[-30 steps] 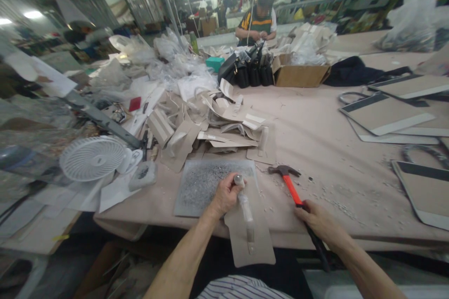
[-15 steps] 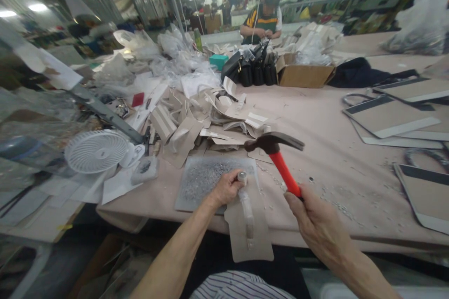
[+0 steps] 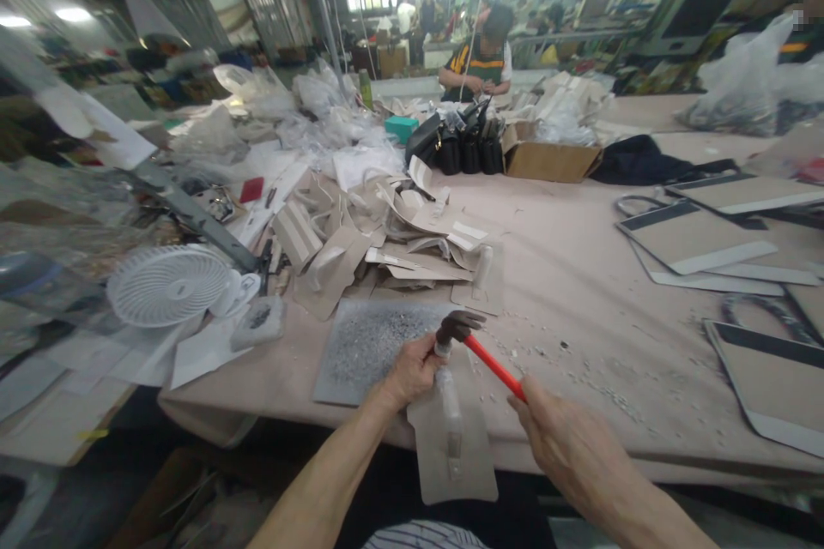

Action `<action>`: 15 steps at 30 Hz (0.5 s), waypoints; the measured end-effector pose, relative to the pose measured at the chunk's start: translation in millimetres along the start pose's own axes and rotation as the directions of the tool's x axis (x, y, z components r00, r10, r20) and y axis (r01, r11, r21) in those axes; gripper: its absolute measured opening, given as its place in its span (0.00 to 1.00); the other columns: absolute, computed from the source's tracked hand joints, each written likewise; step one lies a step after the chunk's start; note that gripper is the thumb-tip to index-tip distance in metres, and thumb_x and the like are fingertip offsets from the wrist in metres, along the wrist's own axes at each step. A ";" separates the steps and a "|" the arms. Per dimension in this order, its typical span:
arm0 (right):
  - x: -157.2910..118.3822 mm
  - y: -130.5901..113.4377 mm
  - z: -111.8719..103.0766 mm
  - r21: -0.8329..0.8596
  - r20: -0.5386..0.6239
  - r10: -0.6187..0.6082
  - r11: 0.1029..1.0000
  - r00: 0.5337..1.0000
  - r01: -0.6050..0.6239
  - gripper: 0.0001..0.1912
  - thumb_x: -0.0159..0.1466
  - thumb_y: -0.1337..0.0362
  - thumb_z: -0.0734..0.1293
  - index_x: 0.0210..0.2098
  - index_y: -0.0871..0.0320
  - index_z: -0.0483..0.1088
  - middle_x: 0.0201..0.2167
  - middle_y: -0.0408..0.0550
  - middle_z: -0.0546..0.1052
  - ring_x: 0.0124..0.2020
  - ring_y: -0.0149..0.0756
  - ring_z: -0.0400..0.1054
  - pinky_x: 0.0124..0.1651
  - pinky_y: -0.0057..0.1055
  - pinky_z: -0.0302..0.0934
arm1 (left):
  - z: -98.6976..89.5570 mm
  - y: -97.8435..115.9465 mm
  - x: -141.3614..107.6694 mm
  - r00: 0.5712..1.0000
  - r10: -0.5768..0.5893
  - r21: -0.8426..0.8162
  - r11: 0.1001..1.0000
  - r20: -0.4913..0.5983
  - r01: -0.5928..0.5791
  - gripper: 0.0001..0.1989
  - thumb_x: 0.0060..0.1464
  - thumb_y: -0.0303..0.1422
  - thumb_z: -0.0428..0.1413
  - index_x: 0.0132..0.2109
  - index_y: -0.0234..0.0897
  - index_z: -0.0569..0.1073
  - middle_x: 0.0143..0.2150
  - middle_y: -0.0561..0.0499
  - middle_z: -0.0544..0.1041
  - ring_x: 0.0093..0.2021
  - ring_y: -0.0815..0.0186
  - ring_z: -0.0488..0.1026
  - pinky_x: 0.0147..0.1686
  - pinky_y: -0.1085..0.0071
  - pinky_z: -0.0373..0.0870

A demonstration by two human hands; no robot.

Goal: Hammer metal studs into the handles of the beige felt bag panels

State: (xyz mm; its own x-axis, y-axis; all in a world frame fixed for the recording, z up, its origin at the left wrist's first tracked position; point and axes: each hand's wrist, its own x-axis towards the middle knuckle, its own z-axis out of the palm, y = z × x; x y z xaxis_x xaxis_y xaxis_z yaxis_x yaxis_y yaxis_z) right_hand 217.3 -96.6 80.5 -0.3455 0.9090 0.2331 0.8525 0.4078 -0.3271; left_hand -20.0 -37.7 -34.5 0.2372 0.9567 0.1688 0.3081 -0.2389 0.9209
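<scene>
My right hand [image 3: 547, 416] is closed round the red handle of a hammer [image 3: 495, 364]. The hammer's dark head rests on or just over the top of a small metal cylinder [image 3: 443, 348], which my left hand [image 3: 414, 371] pinches upright. Below that hand, a beige panel [image 3: 467, 463] with a clear plastic-wrapped strap [image 3: 451, 416] hangs over the table's front edge. Beside it lies a grey board [image 3: 341, 360] with a worn, speckled surface. What is under the cylinder is hidden.
A heap of beige pieces [image 3: 348, 232] lies behind the board. A white fan [image 3: 168, 285] stands at the left. Black bags [image 3: 469, 150] and a cardboard box [image 3: 547, 161] are farther back, near a seated person [image 3: 480, 60]. Flat panels [image 3: 695, 236] lie at the right.
The hammer has come down and left, from raised in the air to the top of the cylinder. My left hand keeps its pinch. The view has tilted up slightly.
</scene>
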 end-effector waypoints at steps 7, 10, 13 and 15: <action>15.5 -20.1 -44.9 0.071 -0.389 0.124 0.992 0.913 -0.104 0.10 0.69 0.55 0.57 0.35 0.52 0.61 0.15 0.39 0.65 0.14 0.31 0.58 0.22 0.29 0.48 | -0.4 -0.8 -0.6 1.000 0.017 -0.018 1.000 0.001 -0.017 0.08 0.58 0.30 0.53 0.43 0.37 0.76 0.34 0.52 0.76 0.35 0.65 0.71 0.37 0.71 0.66; 5.1 -19.5 -24.3 0.045 -0.352 0.062 0.998 0.934 -0.049 0.10 0.70 0.57 0.55 0.33 0.52 0.60 0.15 0.39 0.65 0.14 0.31 0.58 0.21 0.29 0.46 | 0.1 -2.6 -0.8 1.000 -0.006 -0.019 1.000 -0.003 0.006 0.08 0.57 0.29 0.53 0.43 0.37 0.76 0.33 0.52 0.75 0.34 0.66 0.70 0.36 0.71 0.66; -7.4 -3.0 6.0 0.007 -0.029 -0.015 1.000 0.999 0.015 0.12 0.69 0.59 0.53 0.29 0.52 0.58 0.13 0.39 0.66 0.12 0.31 0.56 0.20 0.30 0.38 | 0.4 -2.7 -0.8 1.000 -0.010 -0.027 1.000 -0.003 0.010 0.10 0.55 0.27 0.54 0.43 0.37 0.76 0.31 0.54 0.74 0.32 0.66 0.69 0.35 0.72 0.65; -11.8 11.2 16.5 -0.020 0.117 0.082 0.997 0.990 -0.081 0.11 0.68 0.59 0.54 0.30 0.52 0.60 0.15 0.40 0.68 0.13 0.32 0.59 0.22 0.30 0.38 | 0.0 -0.7 -0.9 1.000 -0.003 -0.033 0.999 -0.002 0.003 0.10 0.55 0.27 0.53 0.43 0.38 0.76 0.31 0.54 0.74 0.32 0.66 0.69 0.35 0.72 0.65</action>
State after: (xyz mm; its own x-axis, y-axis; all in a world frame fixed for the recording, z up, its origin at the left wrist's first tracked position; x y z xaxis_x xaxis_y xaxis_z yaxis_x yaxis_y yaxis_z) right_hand 224.4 -101.3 59.0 -0.3177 0.9433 0.0961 0.8852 0.3314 -0.3265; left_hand -20.4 -38.4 -35.3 0.2345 0.9577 0.1669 0.2785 -0.2306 0.9323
